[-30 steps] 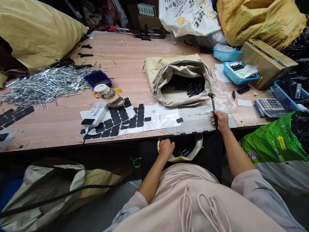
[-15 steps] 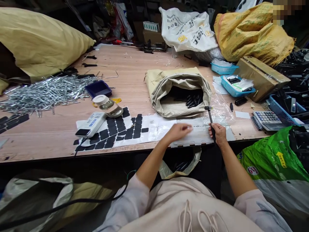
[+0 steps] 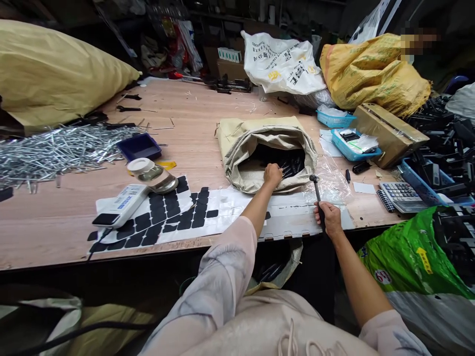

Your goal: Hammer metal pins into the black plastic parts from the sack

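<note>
My left hand (image 3: pixel 272 174) reaches into the mouth of a rolled-down beige sack (image 3: pixel 237 136) on the wooden table (image 3: pixel 193 106) and rests among the black parts (image 3: pixel 293 163) inside. Whether its fingers have closed on a part is hidden. My right hand (image 3: pixel 326 217) grips the handle of a small hammer (image 3: pixel 316 190) at the table's front edge, head tilted up. Under both hands lies a grey metal plate (image 3: pixel 297 222) beside white sheets of black adhesive pads (image 3: pixel 163 217).
A heap of shiny metal pins (image 3: pixel 52 151), a blue tray (image 3: pixel 139 146), a lidded jar (image 3: pixel 150 174) and a white handheld device (image 3: pixel 118 205) lie left. Blue baskets (image 3: pixel 351 143), a cardboard box (image 3: pixel 389 131), a calculator (image 3: pixel 399 193) and a green bag (image 3: pixel 415 252) crowd the right. Large sacks stand behind.
My left hand rose from the bag below the table edge, passed over the metal plate and went into the beige sack. My right hand kept holding the hammer in place.
</note>
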Tool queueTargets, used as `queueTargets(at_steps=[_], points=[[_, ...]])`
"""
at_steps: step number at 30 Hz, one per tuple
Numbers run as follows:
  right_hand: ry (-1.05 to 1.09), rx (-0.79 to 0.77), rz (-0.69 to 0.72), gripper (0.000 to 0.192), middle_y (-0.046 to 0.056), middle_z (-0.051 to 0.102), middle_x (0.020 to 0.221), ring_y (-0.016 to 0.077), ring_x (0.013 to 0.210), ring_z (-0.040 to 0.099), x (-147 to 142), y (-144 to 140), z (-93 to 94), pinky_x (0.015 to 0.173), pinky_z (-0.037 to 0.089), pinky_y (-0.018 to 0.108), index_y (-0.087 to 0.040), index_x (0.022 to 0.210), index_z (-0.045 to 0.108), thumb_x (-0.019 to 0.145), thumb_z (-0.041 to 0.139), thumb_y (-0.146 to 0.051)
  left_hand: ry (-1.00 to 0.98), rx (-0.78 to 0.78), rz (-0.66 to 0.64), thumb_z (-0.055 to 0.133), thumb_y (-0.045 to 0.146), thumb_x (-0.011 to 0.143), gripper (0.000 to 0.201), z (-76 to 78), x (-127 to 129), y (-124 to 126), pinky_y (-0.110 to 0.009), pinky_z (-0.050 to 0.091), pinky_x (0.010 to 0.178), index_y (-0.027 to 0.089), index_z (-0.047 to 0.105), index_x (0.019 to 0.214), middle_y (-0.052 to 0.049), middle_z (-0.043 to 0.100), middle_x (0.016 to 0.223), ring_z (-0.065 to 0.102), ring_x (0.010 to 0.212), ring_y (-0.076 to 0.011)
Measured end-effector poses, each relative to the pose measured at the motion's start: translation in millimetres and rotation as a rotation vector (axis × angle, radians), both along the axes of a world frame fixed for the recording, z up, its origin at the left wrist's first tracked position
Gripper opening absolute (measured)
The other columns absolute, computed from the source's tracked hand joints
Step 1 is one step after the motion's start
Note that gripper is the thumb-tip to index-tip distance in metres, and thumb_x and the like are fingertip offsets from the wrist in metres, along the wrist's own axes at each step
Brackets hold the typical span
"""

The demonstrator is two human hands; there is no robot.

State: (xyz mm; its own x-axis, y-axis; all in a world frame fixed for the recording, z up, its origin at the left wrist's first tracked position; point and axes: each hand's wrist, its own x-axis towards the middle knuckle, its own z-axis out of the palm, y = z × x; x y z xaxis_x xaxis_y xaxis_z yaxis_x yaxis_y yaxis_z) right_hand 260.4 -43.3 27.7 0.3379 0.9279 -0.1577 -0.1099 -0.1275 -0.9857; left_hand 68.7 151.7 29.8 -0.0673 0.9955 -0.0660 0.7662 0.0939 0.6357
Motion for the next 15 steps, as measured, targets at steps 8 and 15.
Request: queueTargets(at_steps=[8, 15], points=[[-0.006, 0.006, -0.001, 0.036, 0.0, 0.063, 0.061, 0.009, 0.042, 0.049, 0, 0, -1.9, 0.031, 0.038, 0.02, -0.014, 0.083, 0.071, 0.073, 0.074, -0.048, -0.119, 0.319, 0.016, 0.059, 0.023, 0.097, 0.011, 13.2, -40, -37, -0.034, 0.048, 0.086, 0.019, 0.067, 0.092, -0.008, 0.068, 0.094, 0.062, 0.093, -0.0227], [-0.032, 0.015, -0.001, 0.036, 0.0, 0.062, 0.06, 0.0086, 0.041, 0.049, -1, 1, -3.8, 0.031, 0.037, 0.019, -0.014, 0.083, 0.071, 0.073, 0.074, -0.049, -0.171, 0.467, -0.434, 0.055, 0.024, 0.1, 0.014, -6.2, -49, -122, -0.033, 0.05, 0.083, 0.02, 0.069, 0.1, -0.004, 0.067, 0.093, 0.06, 0.09, -0.0194]])
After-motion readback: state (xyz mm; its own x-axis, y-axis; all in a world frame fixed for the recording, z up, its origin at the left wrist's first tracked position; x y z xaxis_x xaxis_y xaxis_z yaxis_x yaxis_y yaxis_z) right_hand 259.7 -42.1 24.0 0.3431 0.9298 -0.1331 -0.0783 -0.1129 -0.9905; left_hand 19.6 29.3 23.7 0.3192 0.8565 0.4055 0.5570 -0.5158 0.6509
